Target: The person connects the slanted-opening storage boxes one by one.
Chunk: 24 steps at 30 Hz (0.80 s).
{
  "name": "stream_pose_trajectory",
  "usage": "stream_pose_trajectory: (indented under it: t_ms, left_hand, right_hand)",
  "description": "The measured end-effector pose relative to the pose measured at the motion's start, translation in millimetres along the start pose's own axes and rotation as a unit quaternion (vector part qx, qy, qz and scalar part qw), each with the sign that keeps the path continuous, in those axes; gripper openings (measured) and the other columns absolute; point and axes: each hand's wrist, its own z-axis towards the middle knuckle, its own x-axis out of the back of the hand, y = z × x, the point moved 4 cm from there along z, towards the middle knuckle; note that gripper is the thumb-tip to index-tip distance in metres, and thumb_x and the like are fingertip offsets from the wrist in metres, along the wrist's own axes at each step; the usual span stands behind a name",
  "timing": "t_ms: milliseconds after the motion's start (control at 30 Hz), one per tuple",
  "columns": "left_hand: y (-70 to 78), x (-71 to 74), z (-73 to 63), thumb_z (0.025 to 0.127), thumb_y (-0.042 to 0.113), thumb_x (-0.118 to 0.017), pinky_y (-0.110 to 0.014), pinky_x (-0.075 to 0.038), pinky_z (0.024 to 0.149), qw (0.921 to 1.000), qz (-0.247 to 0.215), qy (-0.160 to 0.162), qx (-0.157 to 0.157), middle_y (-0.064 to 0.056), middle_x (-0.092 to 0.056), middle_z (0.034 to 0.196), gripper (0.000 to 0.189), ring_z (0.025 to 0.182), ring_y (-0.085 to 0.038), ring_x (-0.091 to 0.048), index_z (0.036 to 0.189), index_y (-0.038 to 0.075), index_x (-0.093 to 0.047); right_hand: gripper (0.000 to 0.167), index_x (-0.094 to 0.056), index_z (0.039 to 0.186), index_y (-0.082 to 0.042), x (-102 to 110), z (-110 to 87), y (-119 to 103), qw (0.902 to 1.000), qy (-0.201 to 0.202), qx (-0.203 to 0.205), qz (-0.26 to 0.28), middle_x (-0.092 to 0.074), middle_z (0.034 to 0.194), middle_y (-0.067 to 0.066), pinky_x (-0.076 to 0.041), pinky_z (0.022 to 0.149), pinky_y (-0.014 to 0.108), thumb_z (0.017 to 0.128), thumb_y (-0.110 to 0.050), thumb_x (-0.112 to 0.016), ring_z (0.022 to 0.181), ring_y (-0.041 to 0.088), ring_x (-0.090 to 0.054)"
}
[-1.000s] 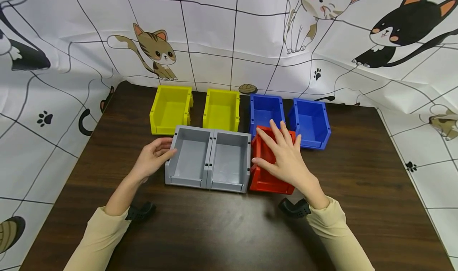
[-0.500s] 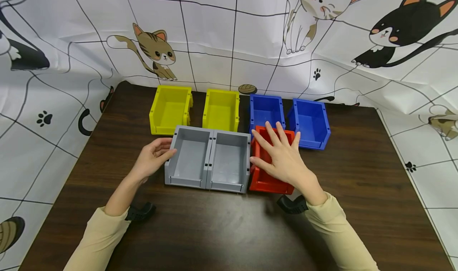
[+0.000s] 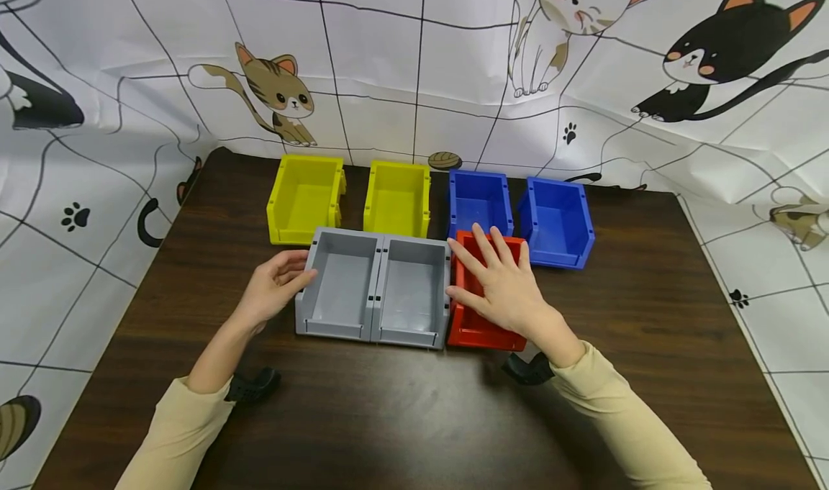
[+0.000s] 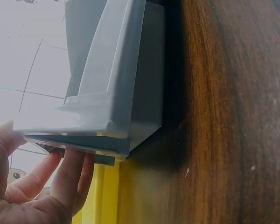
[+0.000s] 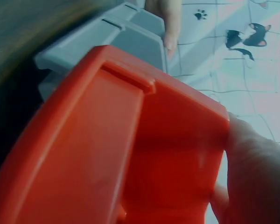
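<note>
Two grey storage bins [image 3: 411,285] stand side by side in the head view. My left hand [image 3: 275,287] grips the left grey bin [image 4: 95,109] by its outer wall, thumb at the rim and fingers bent beneath the ledge in the left wrist view. On their right stands a red storage bin [image 3: 478,329], its left wall right at the grey one. My right hand [image 3: 508,286] is spread over the red bin, fingers straight and splayed, thumb at the left rim. The right wrist view shows that thumb [image 5: 242,133] at the top edge of the red wall.
Behind are two yellow bins [image 3: 304,198] and two blue bins [image 3: 558,220] in a row. All stand on a dark wooden table [image 3: 401,418]. A white cloth printed with cats [image 3: 363,58] hangs at the back and sides.
My right hand has slid a little left, and the red bin has shifted slightly left against the grey one. My left hand keeps its hold.
</note>
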Motion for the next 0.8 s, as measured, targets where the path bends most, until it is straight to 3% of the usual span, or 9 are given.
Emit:
stream_pose_trajectory:
  t_ms: [433, 800]
  left_hand:
    - [-0.7, 1.0, 0.3, 0.093, 0.019, -0.059, -0.012, -0.045, 0.078, 0.9999, 0.012, -0.002, 0.005, -0.026, -0.054, 0.121, 0.046, 0.109, -0.034, -0.054, 0.130, -0.006, -0.047]
    - [-2.2, 0.9, -1.7, 0.093, 0.018, -0.060, -0.012, -0.046, 0.077, 1.0000, 0.004, 0.000, 0.007, -0.026, -0.054, 0.120, 0.046, 0.109, -0.034, -0.054, 0.130, -0.005, -0.047]
  right_hand:
    - [0.073, -0.017, 0.150, -0.035, -3.8, 2.4, -0.3, 0.9999, 0.000, -0.003, -0.011, -0.007, 0.157, 0.010, 0.005, 0.102, 0.067, 0.088, -0.063, -0.044, 0.141, 0.036, -0.002]
    - [0.071, -0.019, 0.150, -0.033, -9.4, 1.9, -1.7, 1.0000, 0.001, -0.005, -0.007, -0.006, 0.157, 0.010, 0.008, 0.101, 0.067, 0.089, -0.062, -0.043, 0.141, 0.035, -0.001]
